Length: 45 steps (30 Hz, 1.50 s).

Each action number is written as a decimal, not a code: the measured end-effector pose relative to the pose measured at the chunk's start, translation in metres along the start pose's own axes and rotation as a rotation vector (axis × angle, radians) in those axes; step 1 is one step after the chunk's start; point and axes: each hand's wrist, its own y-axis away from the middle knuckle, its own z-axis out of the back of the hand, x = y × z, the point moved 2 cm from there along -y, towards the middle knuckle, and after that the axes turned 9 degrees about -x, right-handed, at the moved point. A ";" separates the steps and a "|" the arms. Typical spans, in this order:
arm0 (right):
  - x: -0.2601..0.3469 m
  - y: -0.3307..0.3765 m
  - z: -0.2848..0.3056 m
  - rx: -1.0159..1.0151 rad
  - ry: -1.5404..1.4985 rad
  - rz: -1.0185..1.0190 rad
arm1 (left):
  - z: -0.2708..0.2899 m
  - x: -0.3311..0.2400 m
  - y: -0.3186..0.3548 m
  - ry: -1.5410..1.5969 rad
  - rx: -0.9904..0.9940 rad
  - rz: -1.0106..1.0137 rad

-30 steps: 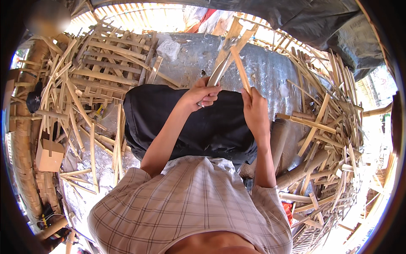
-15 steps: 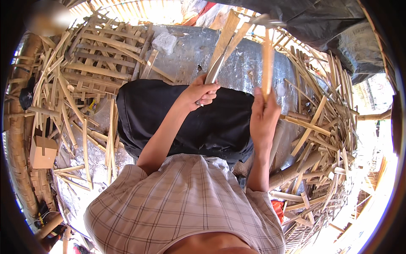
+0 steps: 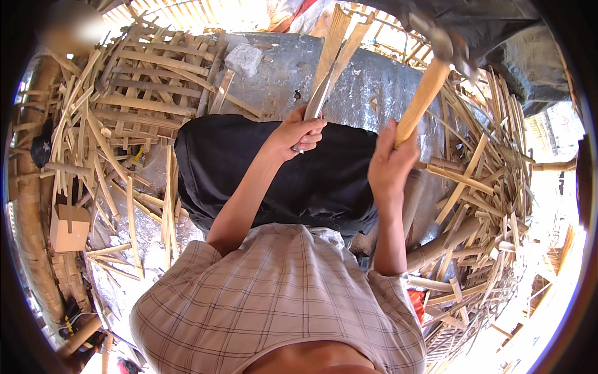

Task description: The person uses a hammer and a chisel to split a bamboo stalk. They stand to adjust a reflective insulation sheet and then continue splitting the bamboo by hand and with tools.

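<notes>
My left hand [image 3: 299, 133] is closed round a shiny, tapering metal tool [image 3: 319, 100], its lower end showing below the fingers. Beyond its narrow end, two flat strips of pale bamboo [image 3: 329, 53] spread apart in a V. Whether the tool sits between them or lies on them, I cannot tell. My right hand [image 3: 395, 163] grips a hammer by its wooden handle [image 3: 423, 96]. Raised to the far right, the metal hammer head [image 3: 441, 47] is smeared by motion and stands apart from the tool and the strips.
A dark, smooth surface [image 3: 268, 87] lies beyond my black-clad lap [image 3: 249, 168]. On it rests a pale stone lump [image 3: 243, 60]. Bamboo strips [image 3: 476, 181] pile up at the right, and a slatted bamboo lattice [image 3: 156, 81] fills the left. A cardboard box [image 3: 70, 228] stands far left.
The hammer head has swung up and to the right, away from the bamboo strips and the metal tool, and the handle now tilts right. My left hand has hardly moved.
</notes>
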 end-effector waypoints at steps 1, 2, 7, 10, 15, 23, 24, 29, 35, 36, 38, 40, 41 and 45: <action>-0.023 0.008 -0.010 0.077 0.019 -0.078 | -0.002 -0.001 0.000 -0.007 -0.007 -0.004; -0.040 0.012 -0.020 0.179 0.179 -0.009 | -0.003 -0.002 0.000 -0.010 -0.018 -0.017; -0.017 -0.001 -0.003 0.225 0.343 0.232 | 0.005 0.011 -0.005 -0.017 0.037 0.025; 0.029 -0.007 0.015 0.189 0.185 -0.023 | 0.005 0.012 -0.005 0.022 -0.017 0.030; -0.042 0.014 -0.025 0.207 0.204 -0.036 | 0.003 0.004 -0.011 -0.005 -0.017 0.027; 0.011 -0.004 0.004 0.187 0.162 -0.097 | 0.013 0.008 -0.019 0.037 0.003 0.059; -0.002 -0.001 -0.008 0.114 0.090 -0.113 | 0.015 0.008 -0.023 0.029 0.018 0.050; -0.072 0.008 -0.041 0.310 0.344 0.173 | 0.005 0.004 -0.027 -0.053 -0.046 0.047; 0.003 -0.005 -0.003 0.218 0.128 -0.116 | 0.012 0.016 -0.023 0.000 -0.023 0.053; -0.001 -0.004 -0.006 0.138 0.070 -0.117 | 0.013 0.015 -0.024 0.004 -0.019 0.058; -0.019 0.003 -0.017 0.092 0.043 -0.100 | 0.014 0.015 -0.022 0.005 -0.029 0.052; -0.071 0.014 -0.031 0.281 0.286 -0.021 | 0.010 0.015 -0.025 -0.005 -0.026 0.047; -0.074 0.014 -0.037 0.382 0.399 0.017 | 0.014 0.015 -0.028 -0.025 -0.034 0.050; -0.028 0.002 -0.004 0.314 0.283 0.000 | 0.021 0.030 -0.024 -0.020 -0.043 0.093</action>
